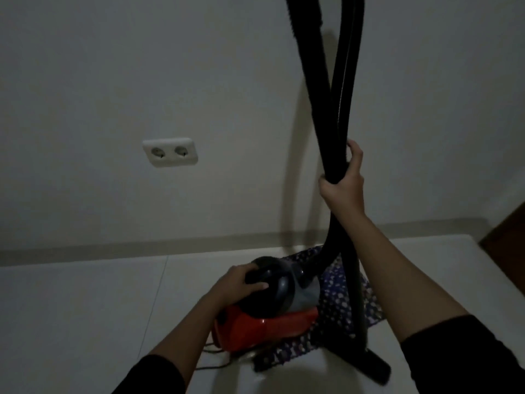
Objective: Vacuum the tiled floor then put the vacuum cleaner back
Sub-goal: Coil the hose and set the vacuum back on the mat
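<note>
A red and black canister vacuum cleaner (pixel 267 322) sits on a dark patterned mat (pixel 338 302) on the pale tiled floor (pixel 85 308), close to the wall. My left hand (pixel 241 282) grips the black handle on top of the canister. My right hand (pixel 345 180) is closed around the black hose and the rigid tube (pixel 339 109) together, holding them upright. The tube runs down to the floor nozzle (pixel 375 365) at the mat's right edge. The hose loops out of view at the top.
A white double wall socket (pixel 170 152) sits on the wall to the left, with nothing plugged in. A thin cord (pixel 216 362) trails on the floor by the canister. A skirting strip (pixel 113 248) runs along the wall. A dark wooden edge (pixel 508 223) shows at the right.
</note>
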The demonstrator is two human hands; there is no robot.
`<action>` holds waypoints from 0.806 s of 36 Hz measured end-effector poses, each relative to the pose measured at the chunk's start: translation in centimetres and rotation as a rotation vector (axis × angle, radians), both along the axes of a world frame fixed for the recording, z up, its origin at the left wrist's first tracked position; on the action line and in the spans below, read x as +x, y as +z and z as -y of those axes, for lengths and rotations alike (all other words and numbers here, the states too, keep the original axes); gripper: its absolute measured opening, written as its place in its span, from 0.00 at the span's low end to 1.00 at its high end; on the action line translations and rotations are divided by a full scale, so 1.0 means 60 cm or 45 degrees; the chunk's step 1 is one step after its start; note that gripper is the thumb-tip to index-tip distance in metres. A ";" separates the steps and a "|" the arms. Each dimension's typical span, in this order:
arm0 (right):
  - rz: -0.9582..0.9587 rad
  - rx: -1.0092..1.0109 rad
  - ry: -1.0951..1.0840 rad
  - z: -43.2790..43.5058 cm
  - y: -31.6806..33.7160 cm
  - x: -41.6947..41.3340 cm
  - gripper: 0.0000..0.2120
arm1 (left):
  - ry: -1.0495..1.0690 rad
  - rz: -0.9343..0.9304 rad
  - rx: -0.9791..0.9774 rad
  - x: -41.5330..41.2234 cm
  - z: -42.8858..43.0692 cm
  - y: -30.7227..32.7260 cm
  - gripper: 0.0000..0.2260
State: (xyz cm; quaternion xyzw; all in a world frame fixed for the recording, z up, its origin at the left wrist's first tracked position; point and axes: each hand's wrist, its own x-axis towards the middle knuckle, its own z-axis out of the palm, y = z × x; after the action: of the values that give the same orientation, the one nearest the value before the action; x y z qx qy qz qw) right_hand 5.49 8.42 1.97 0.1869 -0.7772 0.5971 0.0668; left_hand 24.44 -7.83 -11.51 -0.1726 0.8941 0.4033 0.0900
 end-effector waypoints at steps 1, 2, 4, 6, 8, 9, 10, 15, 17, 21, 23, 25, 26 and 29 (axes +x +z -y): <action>-0.013 -0.023 -0.010 0.004 0.010 -0.012 0.35 | 0.008 -0.016 -0.005 -0.018 0.006 0.001 0.23; -0.022 -0.041 -0.022 0.008 0.016 -0.024 0.35 | 0.011 -0.029 -0.012 -0.037 0.014 0.000 0.24; -0.045 -0.058 -0.052 0.018 0.022 -0.047 0.34 | 0.022 -0.039 -0.011 -0.074 0.029 -0.005 0.26; -0.046 -0.070 -0.095 0.027 0.016 -0.070 0.34 | 0.000 -0.045 -0.021 -0.113 0.042 -0.013 0.23; -0.051 -0.084 -0.143 0.037 0.003 -0.093 0.34 | -0.037 -0.035 -0.053 -0.148 0.054 -0.024 0.19; -0.049 -0.081 -0.147 0.042 -0.006 -0.105 0.34 | -0.050 -0.023 -0.074 -0.162 0.059 -0.033 0.18; -0.035 -0.078 -0.139 0.047 -0.015 -0.119 0.34 | -0.051 -0.021 -0.090 -0.174 0.063 -0.042 0.18; 0.012 -0.040 -0.107 0.062 -0.052 -0.178 0.30 | 0.008 -0.018 -0.060 -0.219 0.085 -0.101 0.19; 0.005 -0.019 -0.114 0.063 -0.060 -0.196 0.28 | 0.035 0.007 -0.062 -0.230 0.092 -0.120 0.21; -0.008 -0.058 -0.088 0.058 -0.075 -0.230 0.24 | 0.100 0.017 0.001 -0.238 0.092 -0.162 0.23; 0.010 -0.089 -0.076 0.051 -0.093 -0.238 0.23 | 0.134 0.020 0.000 -0.244 0.086 -0.192 0.25; 0.032 -0.121 -0.090 0.041 -0.123 -0.233 0.25 | 0.122 0.019 -0.047 -0.250 0.073 -0.201 0.21; 0.035 -0.137 -0.097 0.035 -0.141 -0.228 0.28 | 0.104 0.024 -0.067 -0.254 0.067 -0.207 0.20; 0.061 -0.155 -0.102 0.021 -0.195 -0.216 0.38 | 0.072 0.016 -0.098 -0.265 0.056 -0.240 0.20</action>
State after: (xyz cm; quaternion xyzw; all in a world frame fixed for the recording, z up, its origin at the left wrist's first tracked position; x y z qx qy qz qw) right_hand -7.48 7.14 -9.72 0.1370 -0.7476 0.6445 0.0831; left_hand 8.54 -11.20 -25.91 -0.2038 0.9031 0.3699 0.0775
